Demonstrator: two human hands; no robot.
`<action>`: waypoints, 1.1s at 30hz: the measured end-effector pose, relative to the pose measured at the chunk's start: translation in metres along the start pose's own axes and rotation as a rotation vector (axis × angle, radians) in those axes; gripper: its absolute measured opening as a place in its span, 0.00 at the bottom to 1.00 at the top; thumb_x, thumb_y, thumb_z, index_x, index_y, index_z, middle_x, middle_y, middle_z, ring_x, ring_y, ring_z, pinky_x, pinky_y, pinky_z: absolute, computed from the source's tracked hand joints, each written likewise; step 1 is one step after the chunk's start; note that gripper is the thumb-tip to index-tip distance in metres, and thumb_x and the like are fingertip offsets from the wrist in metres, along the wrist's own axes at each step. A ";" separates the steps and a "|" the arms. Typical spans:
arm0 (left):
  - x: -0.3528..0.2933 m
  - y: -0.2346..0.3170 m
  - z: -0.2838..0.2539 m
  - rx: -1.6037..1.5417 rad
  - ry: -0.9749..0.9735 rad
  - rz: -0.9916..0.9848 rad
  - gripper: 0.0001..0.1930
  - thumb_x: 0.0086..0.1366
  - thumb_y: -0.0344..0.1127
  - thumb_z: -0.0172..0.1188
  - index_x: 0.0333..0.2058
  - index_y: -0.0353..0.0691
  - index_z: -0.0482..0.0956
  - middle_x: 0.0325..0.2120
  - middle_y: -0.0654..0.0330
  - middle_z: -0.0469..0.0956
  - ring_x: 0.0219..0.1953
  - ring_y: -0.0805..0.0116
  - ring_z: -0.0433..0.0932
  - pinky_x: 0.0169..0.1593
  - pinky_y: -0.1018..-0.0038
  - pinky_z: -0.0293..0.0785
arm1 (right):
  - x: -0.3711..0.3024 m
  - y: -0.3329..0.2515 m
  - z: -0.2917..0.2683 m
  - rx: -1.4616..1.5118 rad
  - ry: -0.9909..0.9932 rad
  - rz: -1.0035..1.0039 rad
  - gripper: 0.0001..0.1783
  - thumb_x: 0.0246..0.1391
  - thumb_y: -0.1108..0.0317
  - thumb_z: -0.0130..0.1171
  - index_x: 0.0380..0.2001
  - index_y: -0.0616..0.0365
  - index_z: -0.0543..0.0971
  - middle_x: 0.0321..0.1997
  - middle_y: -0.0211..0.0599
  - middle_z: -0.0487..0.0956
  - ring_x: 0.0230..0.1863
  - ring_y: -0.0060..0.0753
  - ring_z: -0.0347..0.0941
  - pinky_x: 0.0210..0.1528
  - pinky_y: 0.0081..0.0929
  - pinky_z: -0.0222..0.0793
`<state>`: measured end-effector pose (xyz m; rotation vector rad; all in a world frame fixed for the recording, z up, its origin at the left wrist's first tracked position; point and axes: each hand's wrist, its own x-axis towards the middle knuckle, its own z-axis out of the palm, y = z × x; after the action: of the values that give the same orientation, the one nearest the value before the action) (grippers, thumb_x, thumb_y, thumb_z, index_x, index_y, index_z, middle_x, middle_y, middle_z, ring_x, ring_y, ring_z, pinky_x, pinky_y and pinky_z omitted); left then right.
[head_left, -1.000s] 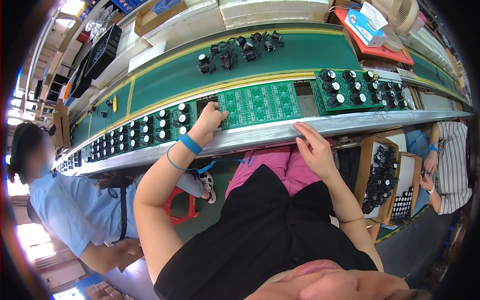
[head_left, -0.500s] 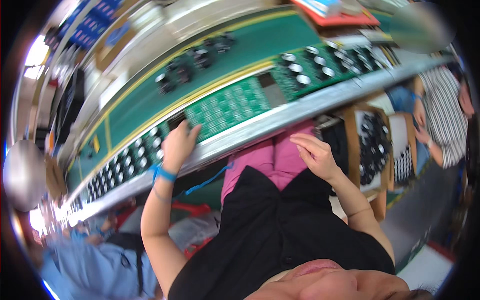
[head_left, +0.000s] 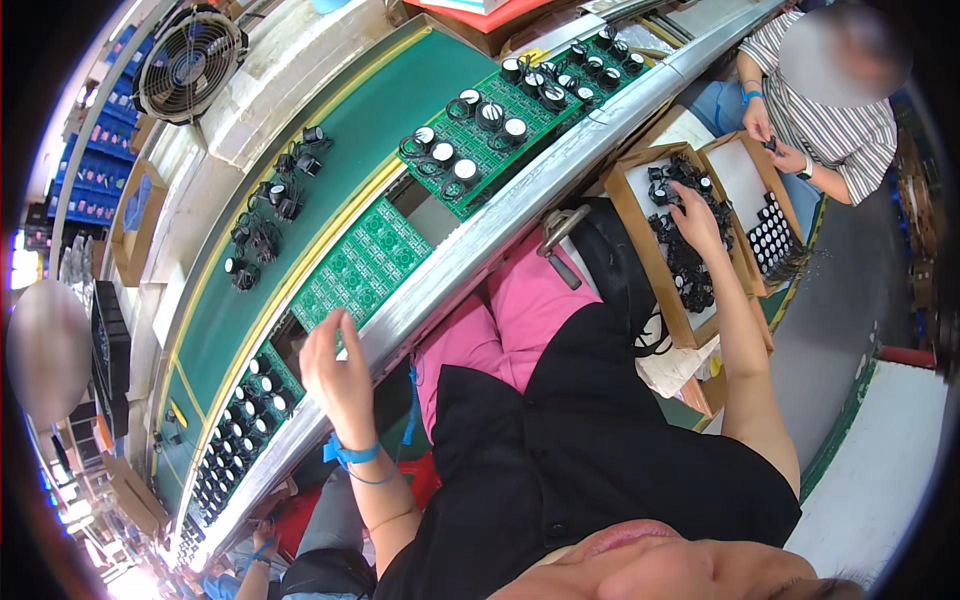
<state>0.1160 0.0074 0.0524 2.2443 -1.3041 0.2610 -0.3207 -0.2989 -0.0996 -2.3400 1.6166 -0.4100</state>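
My left hand (head_left: 338,375) is raised at the near edge of the line, by the lower end of a bare green circuit board panel (head_left: 365,262). Its fingers are apart and hold nothing; a blue wrist strap (head_left: 350,452) circles the wrist. On my right, my right hand (head_left: 697,222) reaches into a cardboard box (head_left: 684,328) of black cabled parts (head_left: 690,290). Thumb and forefinger are spread against the heap, with no part visibly gripped. Farther right along the line, another green panel (head_left: 455,195) carries round white-topped parts with black cables.
Loose cabled parts (head_left: 262,235) lie on the green belt (head_left: 375,120) beyond the rail. A metal rail (head_left: 480,235) runs along the near side. A second box (head_left: 735,165) holds rows of white-topped parts. A co-worker in a striped shirt (head_left: 835,110) sits at right.
My right hand has moved from above my lap into the box of cabled parts. My left hand has come off the board's left end. The view has turned right.
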 end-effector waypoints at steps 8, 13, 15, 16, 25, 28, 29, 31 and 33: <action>-0.011 0.019 0.010 -0.158 -0.044 0.070 0.05 0.60 0.29 0.58 0.35 0.38 0.79 0.32 0.54 0.79 0.35 0.56 0.77 0.40 0.65 0.71 | 0.053 -0.027 0.021 -0.424 -0.267 0.127 0.44 0.45 0.56 0.64 0.64 0.42 0.55 0.61 0.53 0.62 0.51 0.56 0.70 0.47 0.45 0.72; -0.017 0.023 0.012 -0.220 -0.079 0.098 0.05 0.58 0.27 0.59 0.34 0.36 0.78 0.30 0.53 0.79 0.32 0.55 0.77 0.38 0.66 0.71 | 0.070 -0.007 0.026 -0.350 -0.417 0.090 0.36 0.42 0.61 0.64 0.57 0.41 0.64 0.50 0.51 0.70 0.46 0.55 0.73 0.46 0.43 0.72; -0.020 0.024 0.011 -0.214 -0.076 0.096 0.05 0.58 0.27 0.59 0.34 0.36 0.78 0.30 0.53 0.79 0.32 0.55 0.77 0.38 0.66 0.71 | 0.066 -0.005 0.027 -0.307 -0.407 0.070 0.34 0.39 0.63 0.64 0.54 0.44 0.66 0.48 0.52 0.70 0.46 0.56 0.73 0.45 0.44 0.71; -0.021 0.025 0.011 -0.199 -0.075 0.085 0.05 0.58 0.27 0.59 0.34 0.36 0.78 0.29 0.53 0.79 0.32 0.55 0.77 0.38 0.66 0.71 | 0.064 -0.003 0.026 -0.262 -0.406 0.041 0.32 0.37 0.65 0.64 0.50 0.48 0.67 0.47 0.53 0.70 0.45 0.56 0.72 0.45 0.44 0.70; -0.019 0.058 0.014 -0.545 -0.148 0.022 0.04 0.58 0.24 0.58 0.33 0.33 0.79 0.29 0.53 0.80 0.33 0.59 0.79 0.39 0.70 0.73 | 0.033 -0.029 -0.052 0.699 -0.218 0.224 0.18 0.44 0.74 0.60 0.42 0.55 0.71 0.38 0.31 0.72 0.32 0.20 0.70 0.28 0.16 0.69; -0.022 0.081 0.022 -0.959 -0.409 -0.184 0.06 0.62 0.26 0.56 0.34 0.31 0.80 0.30 0.56 0.81 0.35 0.68 0.79 0.41 0.76 0.73 | 0.008 -0.080 -0.087 0.942 -0.214 0.173 0.19 0.47 0.75 0.59 0.43 0.57 0.69 0.42 0.29 0.70 0.35 0.17 0.68 0.27 0.14 0.69; -0.025 0.090 0.028 -1.135 -0.515 -0.271 0.09 0.65 0.25 0.50 0.36 0.27 0.78 0.31 0.54 0.80 0.35 0.69 0.78 0.42 0.75 0.74 | -0.001 -0.102 -0.094 1.021 -0.248 0.112 0.20 0.46 0.76 0.59 0.44 0.58 0.69 0.41 0.29 0.70 0.37 0.17 0.68 0.30 0.15 0.69; -0.027 0.113 0.043 -1.591 -0.761 -0.515 0.15 0.67 0.29 0.49 0.50 0.29 0.70 0.41 0.51 0.76 0.43 0.60 0.77 0.47 0.65 0.75 | -0.021 -0.133 -0.099 1.078 -0.283 -0.034 0.21 0.44 0.79 0.60 0.44 0.58 0.69 0.42 0.30 0.69 0.40 0.18 0.67 0.39 0.17 0.68; -0.022 0.136 0.050 -1.921 -0.889 -0.593 0.27 0.68 0.36 0.50 0.62 0.41 0.54 0.55 0.52 0.63 0.55 0.62 0.67 0.52 0.63 0.71 | -0.040 -0.171 -0.099 1.024 -0.296 -0.224 0.22 0.43 0.80 0.61 0.44 0.59 0.71 0.48 0.34 0.70 0.48 0.26 0.68 0.54 0.23 0.62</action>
<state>-0.0157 -0.0569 0.0481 0.7435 -0.4370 -1.5983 -0.2241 -0.2080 0.0531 -1.6526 0.7111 -0.6877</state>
